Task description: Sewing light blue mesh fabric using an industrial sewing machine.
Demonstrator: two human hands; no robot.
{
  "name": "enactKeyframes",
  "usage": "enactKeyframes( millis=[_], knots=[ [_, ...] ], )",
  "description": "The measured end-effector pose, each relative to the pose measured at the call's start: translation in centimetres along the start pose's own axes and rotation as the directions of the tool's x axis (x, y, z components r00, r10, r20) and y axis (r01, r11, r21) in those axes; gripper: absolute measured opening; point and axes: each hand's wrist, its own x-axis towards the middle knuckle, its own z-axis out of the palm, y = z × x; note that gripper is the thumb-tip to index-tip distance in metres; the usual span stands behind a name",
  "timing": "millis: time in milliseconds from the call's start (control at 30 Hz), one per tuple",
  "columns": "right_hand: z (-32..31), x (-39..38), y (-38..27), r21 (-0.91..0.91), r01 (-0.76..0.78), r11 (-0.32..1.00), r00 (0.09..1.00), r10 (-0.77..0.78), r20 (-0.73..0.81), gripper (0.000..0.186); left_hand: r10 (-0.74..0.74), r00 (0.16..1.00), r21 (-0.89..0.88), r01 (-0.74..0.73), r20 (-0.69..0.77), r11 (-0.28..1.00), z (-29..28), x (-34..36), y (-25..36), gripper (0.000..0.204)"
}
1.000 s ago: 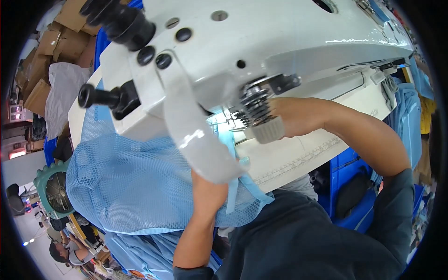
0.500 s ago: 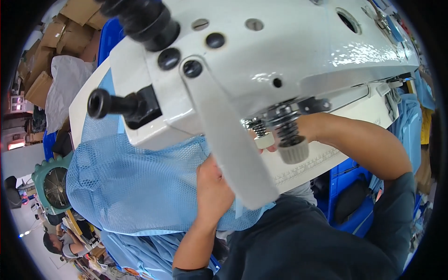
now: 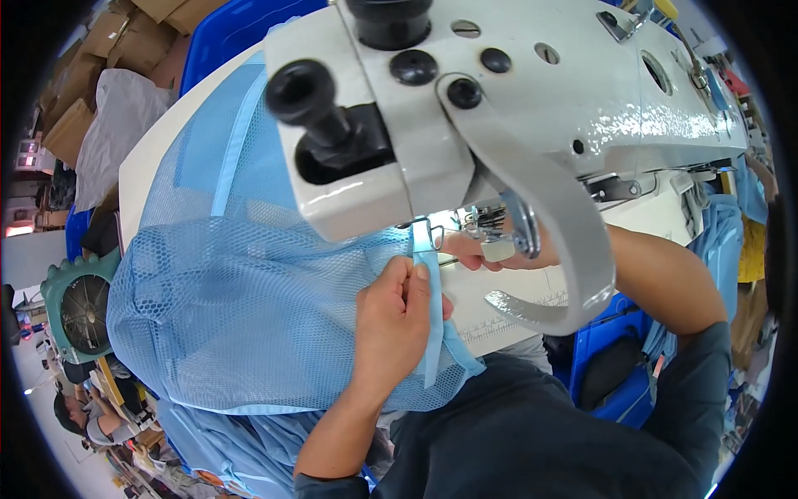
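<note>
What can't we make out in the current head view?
- Right hand: partly hidden by the sewing machine's metal fittings; grip unclear.
- Blue strip's upper end: hidden under the machine head.
- Left hand: some fingers hidden behind the strip.
- Black cylinder: top cut off by the upper edge.
- Co-worker's hands: too small.

Ruler scale (image 3: 478,333) on tabletop (image 3: 470,293), numbers unreadable

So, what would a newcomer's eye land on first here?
A big white sewing machine looms across the top, its curved grey lever hanging at centre right. Below and to the left, blue mesh fabric spreads wide, and the left hand pinches a light-blue strip near its right edge.
</note>
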Motion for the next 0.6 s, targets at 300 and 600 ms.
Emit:
enactKeyframes(
  millis=[300, 600],
  knots=[
    [0.3, -0.5, -2.8, -0.055, -0.01, 0.998, 1.0, 0.009, -0.013, 0.048, 0.016, 1.0, -0.017, -0.016, 0.007, 1.0, 0.2, 0.0, 0.1, 0.029],
    [0.4, 0.0, -1.8, 0.04, -0.028, 0.999, 1.0, 0.028, -0.01, 0.06, 0.092, 0.996, 0.036, -0.092, -0.002, 0.995, -0.1, 0.0, 0.2, 0.025]
  ],
)
